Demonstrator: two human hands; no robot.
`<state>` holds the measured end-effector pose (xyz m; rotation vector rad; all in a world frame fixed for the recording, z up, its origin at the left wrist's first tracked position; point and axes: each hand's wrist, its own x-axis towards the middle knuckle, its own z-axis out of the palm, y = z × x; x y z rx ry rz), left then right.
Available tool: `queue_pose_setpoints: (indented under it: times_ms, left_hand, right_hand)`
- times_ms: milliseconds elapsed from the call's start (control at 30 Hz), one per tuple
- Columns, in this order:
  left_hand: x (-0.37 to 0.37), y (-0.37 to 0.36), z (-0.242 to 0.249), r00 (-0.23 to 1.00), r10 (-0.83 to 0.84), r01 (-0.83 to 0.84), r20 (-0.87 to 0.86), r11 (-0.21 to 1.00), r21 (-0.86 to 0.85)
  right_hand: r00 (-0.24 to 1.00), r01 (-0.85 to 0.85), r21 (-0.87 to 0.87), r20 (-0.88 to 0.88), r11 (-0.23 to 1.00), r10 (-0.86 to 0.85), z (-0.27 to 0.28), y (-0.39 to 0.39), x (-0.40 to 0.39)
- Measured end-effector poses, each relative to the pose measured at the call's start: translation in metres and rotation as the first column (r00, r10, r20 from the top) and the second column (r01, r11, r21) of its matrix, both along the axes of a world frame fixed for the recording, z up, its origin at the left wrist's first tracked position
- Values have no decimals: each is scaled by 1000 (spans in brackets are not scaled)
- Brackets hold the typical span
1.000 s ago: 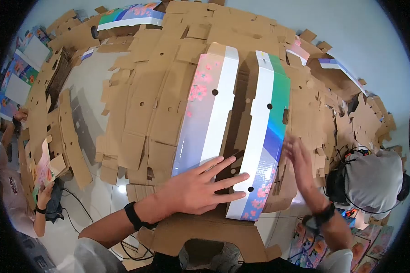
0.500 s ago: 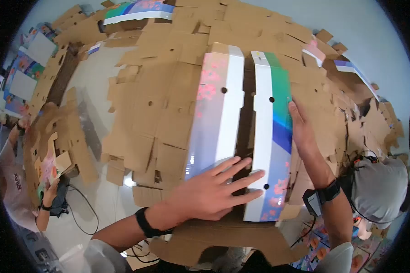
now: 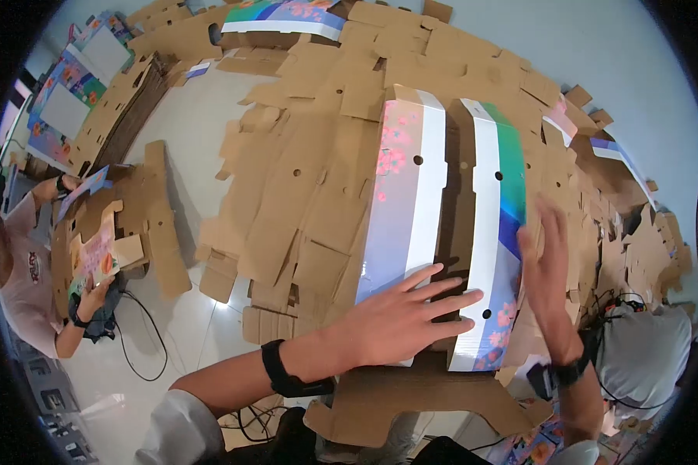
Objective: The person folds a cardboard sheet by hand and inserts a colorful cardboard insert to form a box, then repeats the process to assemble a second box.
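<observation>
Box: a long printed cardboard box (image 3: pixel 442 232) lies lengthwise away from the person on a heap of flat brown cardboard, its two top flaps folded up with a dark gap between them
Left flap: white and pale violet with pink blossoms (image 3: pixel 402 209), two round holes along its white edge
Right flap: white with green and blue bands (image 3: pixel 498 232), pink blossoms at its near end
Left hand: the left hand (image 3: pixel 403 318) lies flat and open, fingers spread, across the near end of the box, bridging the gap, fingertips touching the right flap; it grips nothing
Right hand: the right hand (image 3: pixel 546 267) is open and flat against the outer side of the right flap; it looks blurred, so how firmly it presses I cannot tell
Wrists: a black band (image 3: pixel 283 372) on the left, a dark watch (image 3: pixel 562 372) on the right
Heap: flat brown cardboard blanks (image 3: pixel 310 178) spread widely under and around the box
Floor: pale floor (image 3: pixel 186 147) to the left
Other person: at the far left a person in a light shirt (image 3: pixel 20 291) holds a printed card piece (image 3: pixel 93 260)
</observation>
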<state>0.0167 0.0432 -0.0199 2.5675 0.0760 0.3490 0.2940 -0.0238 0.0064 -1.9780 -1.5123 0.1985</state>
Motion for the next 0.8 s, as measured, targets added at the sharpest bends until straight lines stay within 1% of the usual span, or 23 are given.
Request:
queue_pose_setpoints:
  times_ms: [33,100,133,167,200,233,300,333,367,400,433,467,500,533,567,600,700,800]
  left_hand:
    - [1,-1,-5,1000,9,-9,25,1000,-9]
    - [2,-3,-18,1000,8,-11,24,989,149]
    - [3,-5,-23,1000,0,-4,19,975,224]
    - [3,-7,-26,1000,-10,7,15,977,215]
    - [-1,-8,-28,1000,-21,19,8,978,208]
    - [-6,-8,-29,1000,-26,26,-2,979,203]
    - [-20,-15,-30,973,41,-80,227,983,167]
    - [-26,-15,-28,936,82,-137,343,981,139]
    - [-39,-13,-25,928,122,-138,351,990,21]
    - [-49,-12,-27,910,323,-317,258,946,-65]
    - [-57,-12,-30,852,502,-486,149,864,-131]
    - [-61,-13,-32,758,652,-639,26,749,-175]
    - [-57,-9,-14,613,785,-746,-90,537,-394]
    - [-60,-9,-25,653,743,-669,-144,478,-570]
    - [-66,-10,-44,698,692,-573,-183,387,-722]
    - [-68,-9,-50,744,637,-463,-203,272,-844]
    - [-68,-18,-54,742,646,-496,-176,355,-792]
    - [-59,-23,-56,686,716,-549,-133,389,-740]
  right_hand:
    - [980,-133,-12,144,991,133,13,-8,-19]
    - [871,-426,-115,215,897,441,23,-9,-50]
    - [807,-536,-153,198,830,557,24,-3,-57]
    - [729,-637,-190,166,747,664,25,2,-63]
    - [683,-674,-218,181,706,707,21,6,-68]
    - [685,-670,-227,176,707,707,19,7,-68]
    - [671,-677,-253,175,691,721,15,11,-65]
    - [675,-669,-260,182,697,715,16,13,-63]
    - [677,-662,-272,184,699,712,16,11,-63]
    - [681,-652,-284,187,703,708,17,10,-64]
    - [682,-644,-297,195,705,705,17,11,-65]
    - [681,-641,-301,201,706,704,16,11,-67]
    - [679,-638,-303,212,708,702,15,11,-68]
    - [679,-633,-306,222,711,700,14,11,-69]
    - [681,-627,-309,231,715,696,14,10,-70]
    - [680,-622,-310,243,719,692,13,11,-70]
    - [684,-615,-306,252,727,684,12,10,-73]
    - [691,-620,-288,240,730,682,14,13,-75]
